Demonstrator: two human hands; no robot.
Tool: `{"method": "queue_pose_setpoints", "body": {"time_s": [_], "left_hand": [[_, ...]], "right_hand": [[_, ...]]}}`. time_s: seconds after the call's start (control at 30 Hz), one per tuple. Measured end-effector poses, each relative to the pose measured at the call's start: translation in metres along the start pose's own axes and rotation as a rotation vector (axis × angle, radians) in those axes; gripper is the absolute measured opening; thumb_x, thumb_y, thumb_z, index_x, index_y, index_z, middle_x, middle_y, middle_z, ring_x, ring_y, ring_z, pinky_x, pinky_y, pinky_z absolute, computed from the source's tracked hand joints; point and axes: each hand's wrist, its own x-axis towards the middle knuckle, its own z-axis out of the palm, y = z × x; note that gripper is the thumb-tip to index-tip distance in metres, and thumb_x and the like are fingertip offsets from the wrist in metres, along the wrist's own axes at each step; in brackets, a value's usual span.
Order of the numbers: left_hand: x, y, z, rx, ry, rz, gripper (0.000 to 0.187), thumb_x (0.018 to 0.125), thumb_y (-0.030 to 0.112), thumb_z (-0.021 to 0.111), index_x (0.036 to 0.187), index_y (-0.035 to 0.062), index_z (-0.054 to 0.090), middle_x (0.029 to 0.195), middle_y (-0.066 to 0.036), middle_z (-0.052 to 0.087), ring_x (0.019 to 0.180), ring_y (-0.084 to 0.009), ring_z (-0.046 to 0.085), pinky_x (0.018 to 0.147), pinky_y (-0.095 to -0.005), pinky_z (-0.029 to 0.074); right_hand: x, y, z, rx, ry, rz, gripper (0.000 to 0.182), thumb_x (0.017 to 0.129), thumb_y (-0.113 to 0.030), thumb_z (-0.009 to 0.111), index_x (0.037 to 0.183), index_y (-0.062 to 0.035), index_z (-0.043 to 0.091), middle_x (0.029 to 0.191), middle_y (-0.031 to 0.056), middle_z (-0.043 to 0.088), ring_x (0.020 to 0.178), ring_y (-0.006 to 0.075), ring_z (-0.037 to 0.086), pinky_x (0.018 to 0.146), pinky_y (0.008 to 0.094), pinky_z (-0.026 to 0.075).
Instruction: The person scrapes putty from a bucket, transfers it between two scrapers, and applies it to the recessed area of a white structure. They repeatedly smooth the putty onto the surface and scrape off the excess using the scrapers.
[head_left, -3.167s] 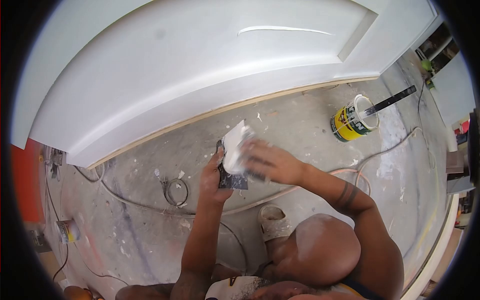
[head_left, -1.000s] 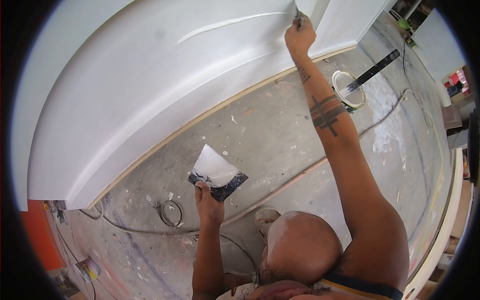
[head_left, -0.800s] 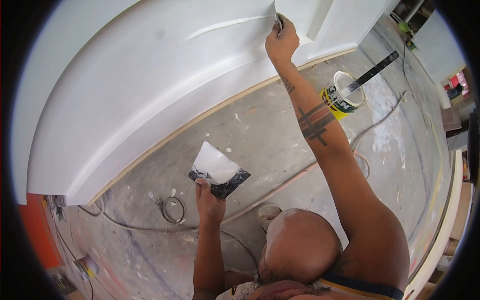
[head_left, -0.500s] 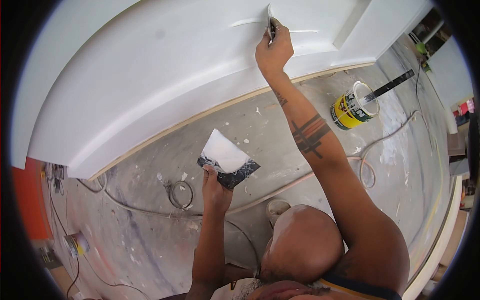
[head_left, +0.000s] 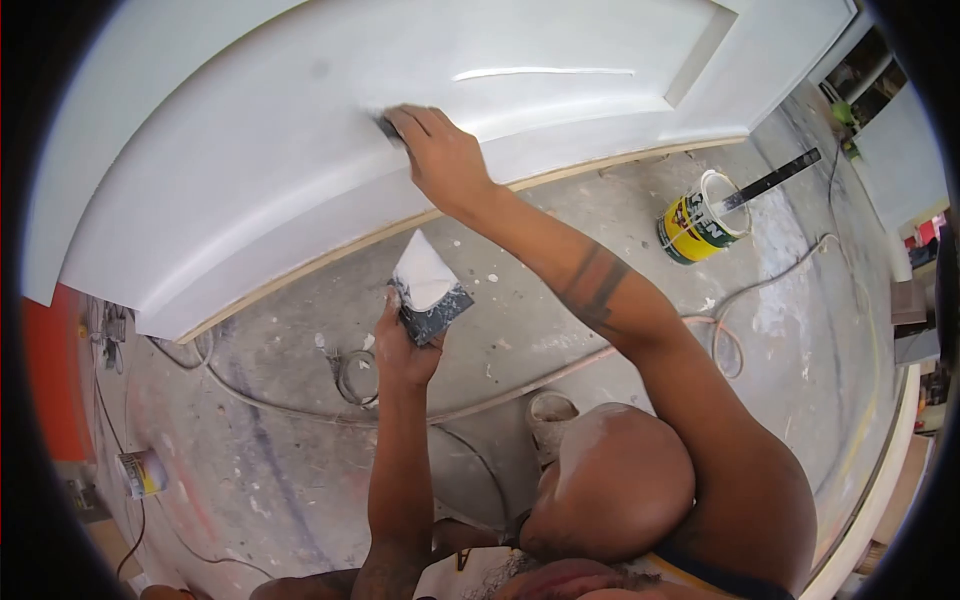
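My left hand point(head_left: 405, 345) grips a square dark plate point(head_left: 440, 318) by its near edge, above the floor. A mound of white filler point(head_left: 424, 272) covers the plate's far corner. My right hand point(head_left: 445, 165) is closed round a thin dark filler spreader point(head_left: 386, 128), smeared by motion, close to the face of the large white panel point(head_left: 270, 180). To the right of that hand, a raised white strip of filler point(head_left: 545, 72) runs along the panel. The fingertips of my right hand are partly hidden.
An open yellow and green can point(head_left: 700, 220) with a black stick point(head_left: 775, 178) in it stands right on the grey floor point(head_left: 540, 320). A hose point(head_left: 290, 408) and cables cross the floor. A small pot point(head_left: 548, 415) is beside my knee, and another tin point(head_left: 142, 472) stands left.
My right hand has moved left and down along the panel with the spreader, away from the filler strip. The strip now shows as one unbroken line. My left hand has shifted slightly left with the plate.
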Motion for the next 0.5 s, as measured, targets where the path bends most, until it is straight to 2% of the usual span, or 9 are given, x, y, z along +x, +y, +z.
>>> {"method": "queue_pose_setpoints", "body": {"time_s": [0.07, 0.13, 0.23, 0.27, 0.33, 0.37, 0.43, 0.5], "left_hand": [[0.010, 0.006, -0.012, -0.098, -0.076, -0.024, 0.039, 0.105, 0.032, 0.041, 0.126, 0.0025, 0.053, 0.117, -0.014, 0.065, 0.103, -0.0267, 0.067, 0.085, -0.0382, 0.060], [0.015, 0.009, -0.019, -0.209, -0.220, -0.204, 0.033, 0.104, 0.027, 0.043, 0.121, 0.0021, 0.056, 0.110, -0.014, 0.068, 0.095, -0.0249, 0.070, 0.074, -0.0342, 0.063], [0.000, -0.004, 0.006, -0.208, -0.241, -0.201, 0.031, 0.101, 0.024, 0.048, 0.120, 0.0023, 0.058, 0.110, -0.014, 0.068, 0.098, -0.0250, 0.069, 0.081, -0.0378, 0.061], [-0.008, -0.010, 0.023, -0.210, -0.232, -0.199, 0.031, 0.101, 0.024, 0.048, 0.120, 0.0023, 0.058, 0.110, -0.014, 0.068, 0.098, -0.0250, 0.069, 0.081, -0.0378, 0.061], [-0.017, -0.020, 0.055, 0.101, -0.056, -0.112, 0.029, 0.103, 0.023, 0.048, 0.121, 0.0017, 0.056, 0.110, -0.009, 0.068, 0.090, -0.0199, 0.070, 0.075, -0.0314, 0.060], [-0.011, -0.023, 0.052, 0.035, -0.172, -0.122, 0.032, 0.103, 0.023, 0.049, 0.125, 0.0013, 0.056, 0.113, -0.010, 0.067, 0.100, -0.0207, 0.067, 0.085, -0.0328, 0.055], [-0.007, -0.027, 0.052, 0.003, -0.148, -0.096, 0.033, 0.103, 0.024, 0.049, 0.126, 0.0015, 0.056, 0.115, -0.011, 0.066, 0.103, -0.0214, 0.066, 0.088, -0.0345, 0.054], [0.001, -0.030, 0.049, 0.026, -0.148, 0.009, 0.038, 0.103, 0.028, 0.048, 0.131, 0.0019, 0.051, 0.124, -0.010, 0.063, 0.108, -0.0226, 0.064, 0.096, -0.0386, 0.051]], "right_hand": [[-0.009, -0.015, -0.044, 0.234, -0.090, -0.110, 0.052, 0.075, 0.007, 0.058, 0.126, -0.0022, 0.055, 0.127, 0.0150, 0.056, 0.113, 0.0343, 0.057, 0.089, 0.0413, 0.053], [-0.030, -0.026, -0.084, 0.425, -0.211, -0.231, 0.061, 0.075, 0.007, 0.059, 0.135, -0.0037, 0.052, 0.131, 0.0179, 0.055, 0.119, 0.0371, 0.055, 0.098, 0.0447, 0.049], [-0.080, -0.041, -0.123, 0.556, -0.395, -0.375, 0.068, 0.073, 0.011, 0.058, 0.139, -0.0047, 0.049, 0.138, 0.0203, 0.050, 0.130, 0.0394, 0.047, 0.108, 0.0500, 0.040], [-0.098, -0.041, -0.129, 0.564, -0.397, -0.371, 0.068, 0.073, 0.011, 0.058, 0.139, -0.0047, 0.049, 0.138, 0.0203, 0.050, 0.130, 0.0394, 0.047, 0.108, 0.0500, 0.040], [-0.128, -0.031, -0.135, 0.431, -0.586, -0.298, 0.071, 0.071, 0.008, 0.058, 0.140, -0.0059, 0.050, 0.140, 0.0204, 0.048, 0.133, 0.0393, 0.043, 0.112, 0.0461, 0.037], [-0.136, -0.023, -0.140, 0.435, -0.582, -0.294, 0.071, 0.071, 0.008, 0.058, 0.140, -0.0059, 0.050, 0.140, 0.0204, 0.048, 0.133, 0.0393, 0.043, 0.112, 0.0461, 0.037], [-0.151, -0.005, -0.154, 0.126, -0.623, -0.034, 0.067, 0.071, 0.006, 0.060, 0.137, -0.0055, 0.052, 0.141, 0.0187, 0.046, 0.131, 0.0387, 0.045, 0.109, 0.0454, 0.041], [-0.167, 0.024, -0.164, 0.031, -0.642, -0.026, 0.063, 0.074, 0.008, 0.058, 0.135, -0.0057, 0.053, 0.137, 0.0186, 0.050, 0.127, 0.0367, 0.050, 0.104, 0.0446, 0.045]]}}
